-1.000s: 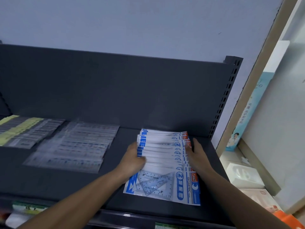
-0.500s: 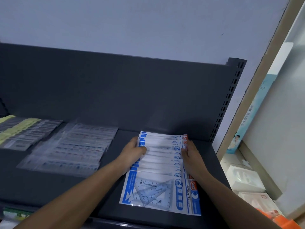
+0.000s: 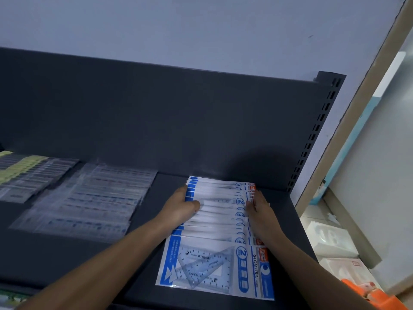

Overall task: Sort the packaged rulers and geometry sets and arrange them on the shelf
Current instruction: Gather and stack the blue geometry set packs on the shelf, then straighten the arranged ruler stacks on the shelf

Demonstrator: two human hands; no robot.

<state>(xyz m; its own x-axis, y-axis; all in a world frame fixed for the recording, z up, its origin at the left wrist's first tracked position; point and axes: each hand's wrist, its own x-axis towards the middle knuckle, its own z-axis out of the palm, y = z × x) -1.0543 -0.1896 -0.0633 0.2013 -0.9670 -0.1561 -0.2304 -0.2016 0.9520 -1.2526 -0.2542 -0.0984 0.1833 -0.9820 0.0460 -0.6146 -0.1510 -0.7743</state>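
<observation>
**Step in hand.** The geometry sets (image 3: 214, 220) are being squared up. They lie as an overlapping fan at the right end of the shelf (image 3: 67, 253), running from the back panel (image 3: 156, 119) toward the front edge. Only the nearest packet (image 3: 214, 265) is fully exposed. The fan is held between the two hands, which are set apart on opposite sides. The left hand (image 3: 181, 206) grips the left edge, with the thumb laid over the top of the packets and the fingers curled at the blue margin. The right hand (image 3: 261, 211) is pressed against the right edge with its fingers nearly straight. Whether any finger passes beneath the packets cannot be told.

**Next move.** By judgement, even inward pressure from both sides is called for, so that the edges are aligned without the slippery sleeves being buckled or shot forward.

**Surface and room.** The shelf is dark and matt. Clear ruler packets (image 3: 89, 198) are fanned to the left, apart from the geometry sets. Yellow-labelled packets (image 3: 22, 173) lie further left, blurred. A perforated upright (image 3: 312, 135) closes the right end. A pale wall (image 3: 178, 30) rises behind. White boxes (image 3: 330, 240) and an orange object (image 3: 380, 294) are seen on the floor at the right.
</observation>
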